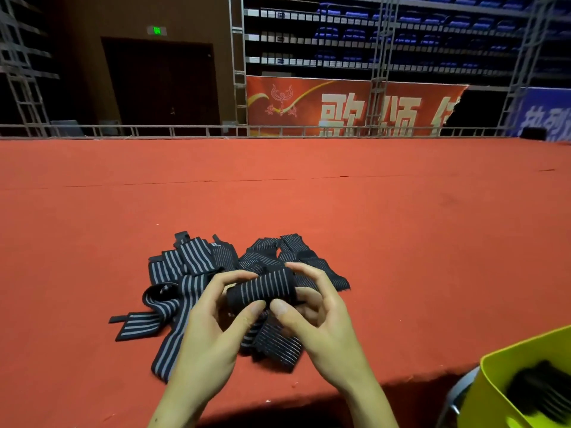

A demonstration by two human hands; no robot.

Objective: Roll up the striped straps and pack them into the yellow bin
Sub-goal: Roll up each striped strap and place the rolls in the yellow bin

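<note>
Both grips, left hand (213,322) and right hand (321,316), pinch a ribbed cylindrical strap roll (262,288).

Far desk (278,196): bare red cloth, open to the railing (185,131).
Centre: loose strap pile (191,273) spreads across the near middle.
Right of pile: open cloth up to the desk edge.
Lower right: yellow bin (494,375) below the edge, top open, dark straps inside.
</note>
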